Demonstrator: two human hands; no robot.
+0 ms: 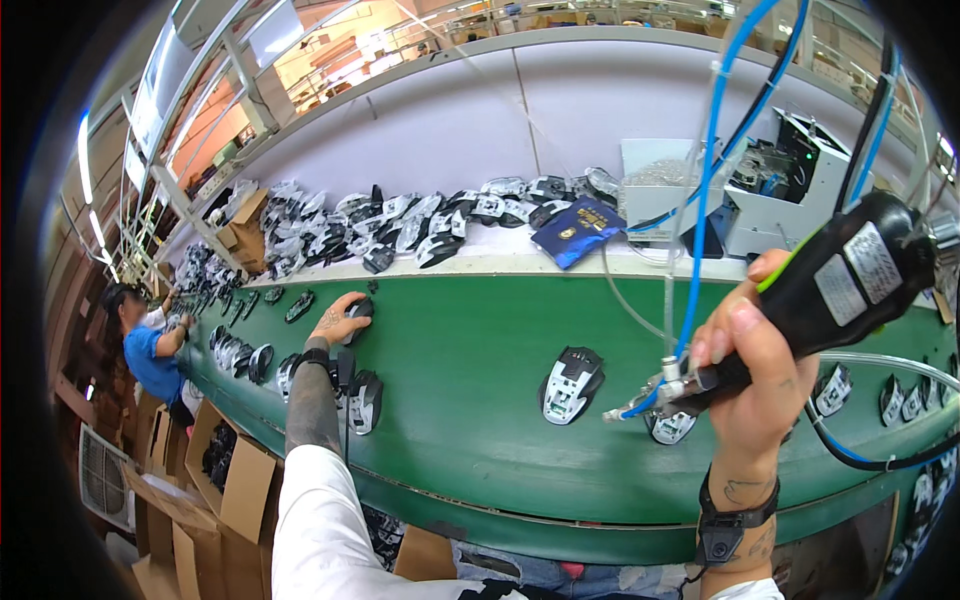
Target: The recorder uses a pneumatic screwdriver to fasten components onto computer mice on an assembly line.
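Observation:
My right hand (pixel 762 375) is wrapped round a black power screwdriver (pixel 800 300), its tip end pointing left over the green belt. Blue and clear air hoses (pixel 708 170) join the tool near that end. Beyond the middle of the belt, my left hand (pixel 338 322) closes over a dark computer-mouse part (pixel 358 312). A white-and-black mouse shell (pixel 571 386) lies alone left of the screwdriver tip. Another mouse shell (pixel 672 428) sits under the tip, partly hidden by the tool. Beside my left forearm rests one more mouse shell (pixel 366 402).
Piles of mouse parts (pixel 400 220) and a blue packet (pixel 578 232) line the back ledge. White machines (pixel 770 190) stand at the back right. Several mouse shells (pixel 235 355) lie left on the green belt (pixel 480 340). A co-worker (pixel 155 350) and cardboard boxes (pixel 245 490) are at left.

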